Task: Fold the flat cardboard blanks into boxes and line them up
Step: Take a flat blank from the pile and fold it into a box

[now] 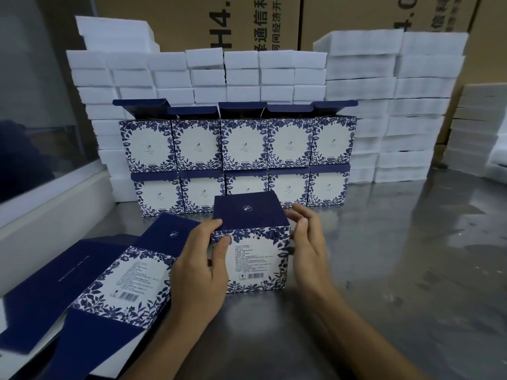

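Note:
A folded blue-and-white floral box (255, 259) with a dark blue lid stands on the steel table in front of me. My left hand (203, 267) grips its left side, thumb on the front face and fingers at the lid's edge. My right hand (307, 242) is at the box's right side with fingers loosely curved; whether it touches the box is unclear. A pile of flat blanks (109, 286) lies to the left. Behind, folded boxes (241, 144) stand in two stacked rows, the upper ones with lids up.
White foam blocks (384, 105) are stacked in walls behind and to the right of the boxes. Large brown cartons (247, 20) rise at the back. A white ledge under a window (41, 209) runs along the left. The steel tabletop (397, 270) extends to the right.

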Demonstrator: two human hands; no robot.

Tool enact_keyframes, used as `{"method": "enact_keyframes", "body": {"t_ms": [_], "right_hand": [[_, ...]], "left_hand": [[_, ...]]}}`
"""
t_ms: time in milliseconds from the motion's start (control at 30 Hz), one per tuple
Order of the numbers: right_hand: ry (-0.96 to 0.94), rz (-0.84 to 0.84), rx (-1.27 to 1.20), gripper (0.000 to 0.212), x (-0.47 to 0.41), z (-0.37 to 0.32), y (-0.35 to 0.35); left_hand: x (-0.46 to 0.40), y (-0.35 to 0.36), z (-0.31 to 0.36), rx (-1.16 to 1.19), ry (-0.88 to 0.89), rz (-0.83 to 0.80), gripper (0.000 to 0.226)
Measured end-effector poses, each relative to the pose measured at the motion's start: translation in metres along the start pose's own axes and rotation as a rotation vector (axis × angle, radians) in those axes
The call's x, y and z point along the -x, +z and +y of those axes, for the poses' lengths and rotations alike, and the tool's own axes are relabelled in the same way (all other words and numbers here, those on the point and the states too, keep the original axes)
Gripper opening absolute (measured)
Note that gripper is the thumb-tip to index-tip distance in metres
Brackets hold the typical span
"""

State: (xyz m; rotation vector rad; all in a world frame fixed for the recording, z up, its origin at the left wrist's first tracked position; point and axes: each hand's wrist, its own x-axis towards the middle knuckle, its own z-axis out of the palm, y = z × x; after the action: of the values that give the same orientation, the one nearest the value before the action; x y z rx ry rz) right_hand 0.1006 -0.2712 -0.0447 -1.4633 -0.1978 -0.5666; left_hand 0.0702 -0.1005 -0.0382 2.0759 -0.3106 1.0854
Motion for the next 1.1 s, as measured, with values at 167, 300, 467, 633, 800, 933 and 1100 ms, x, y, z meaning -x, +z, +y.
{"method": "enact_keyframes", "body": {"t_ms": [167,300,467,633,800,933,1100], "right_hand": [[0.287,-0.135,-0.12,0.055,0.0,0.008,-0.005],[0.319,-0.225,-0.077,0.084,0.001,0.007,-0.01],[0.119,-0.148,0.047,0.014,0.001,0.005,-0.005],[0.132,-0.139,0.016,0.025,0.002,0.002,-0.004],[0.105,-0.101,0.094,0.075,0.004,0.0,-0.003],[0.051,-0.174,0.139,0.123,0.008,-0.004,-0.005],[-0.138,-0.155,0.248,0.127,0.014,-0.016,0.002]], "left_hand": [[0.001,-0.001,-0.011,0.074,-0.012,-0.005,0.037],[0.003,0.0,-0.02,0.197,-0.135,-0.19,0.075],[0.003,0.005,-0.025,0.356,-0.282,-0.309,0.105],[0.005,0.007,-0.034,0.413,-0.308,-0.208,0.042],[0.0,0.004,-0.032,0.46,-0.377,-0.148,0.063],[-0.003,-0.001,-0.026,0.452,-0.385,-0.187,0.059],[-0.001,0.0,-0.017,0.333,-0.282,-0.162,0.049]]}}
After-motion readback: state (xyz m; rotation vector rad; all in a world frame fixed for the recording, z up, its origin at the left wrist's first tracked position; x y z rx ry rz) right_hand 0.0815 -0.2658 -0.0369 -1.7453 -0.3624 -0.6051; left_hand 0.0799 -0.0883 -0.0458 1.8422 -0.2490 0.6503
